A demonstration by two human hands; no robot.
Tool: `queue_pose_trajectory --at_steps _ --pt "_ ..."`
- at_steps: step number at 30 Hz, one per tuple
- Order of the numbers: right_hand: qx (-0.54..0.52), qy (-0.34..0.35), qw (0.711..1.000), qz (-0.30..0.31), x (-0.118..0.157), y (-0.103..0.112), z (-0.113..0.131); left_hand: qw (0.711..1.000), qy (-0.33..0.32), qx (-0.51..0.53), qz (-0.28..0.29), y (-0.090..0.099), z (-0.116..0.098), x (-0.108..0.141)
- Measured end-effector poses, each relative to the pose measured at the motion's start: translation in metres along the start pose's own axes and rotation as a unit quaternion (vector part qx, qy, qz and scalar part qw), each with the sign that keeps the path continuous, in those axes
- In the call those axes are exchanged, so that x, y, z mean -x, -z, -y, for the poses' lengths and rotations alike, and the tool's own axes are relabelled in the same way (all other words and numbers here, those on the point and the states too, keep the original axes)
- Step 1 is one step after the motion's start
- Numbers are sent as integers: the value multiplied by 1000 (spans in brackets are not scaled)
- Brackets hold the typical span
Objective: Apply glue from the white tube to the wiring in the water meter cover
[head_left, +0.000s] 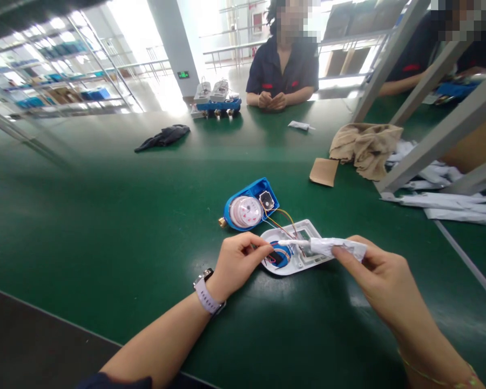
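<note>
A blue meter body [246,208] with a round clear dial lies on the green table, joined by thin coloured wires to a white plastic cover [289,269] nearer me. The cover lies with its inside up, a blue ring and wires in its rounded end. My left hand [241,262] is closed in a pinch at that end, by a small black part; what its fingertips grip is too small to tell. Wrapped around a white tube [342,248], my right hand [378,275] keeps its thin nozzle pointing left over the cover, close to my left fingertips.
Beyond the meter are a dark cloth [164,137], a second tube [300,126] and blue meters [218,102]. A person [283,70] sits opposite. At right lie brown paper [324,172], a beige cloth [364,146], several white tubes [461,205] and slanted metal posts [441,135].
</note>
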State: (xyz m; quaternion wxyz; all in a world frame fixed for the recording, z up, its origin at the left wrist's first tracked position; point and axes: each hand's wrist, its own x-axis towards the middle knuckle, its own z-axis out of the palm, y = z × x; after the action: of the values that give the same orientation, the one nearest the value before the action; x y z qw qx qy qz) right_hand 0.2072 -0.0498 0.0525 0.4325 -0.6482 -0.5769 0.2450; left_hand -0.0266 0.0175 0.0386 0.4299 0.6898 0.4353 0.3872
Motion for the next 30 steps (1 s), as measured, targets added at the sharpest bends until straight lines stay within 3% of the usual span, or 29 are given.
queue_pose_trajectory --at_steps 4,8,16,20,30 --pt "15 50 998 -39 0 1 4 980 123 159 0 -8 -7 -8" --pt "39 93 991 -87 0 0 2 918 213 333 26 -11 -16 -19" --pt "104 166 974 -117 0 -6 -4 844 327 420 68 -12 -38 -32" --pt "129 201 958 -161 3 -8 -2 836 344 423 68 -16 -48 -35" --pt "137 255 935 -203 3 -7 -4 853 325 402 69 -28 -62 -33"
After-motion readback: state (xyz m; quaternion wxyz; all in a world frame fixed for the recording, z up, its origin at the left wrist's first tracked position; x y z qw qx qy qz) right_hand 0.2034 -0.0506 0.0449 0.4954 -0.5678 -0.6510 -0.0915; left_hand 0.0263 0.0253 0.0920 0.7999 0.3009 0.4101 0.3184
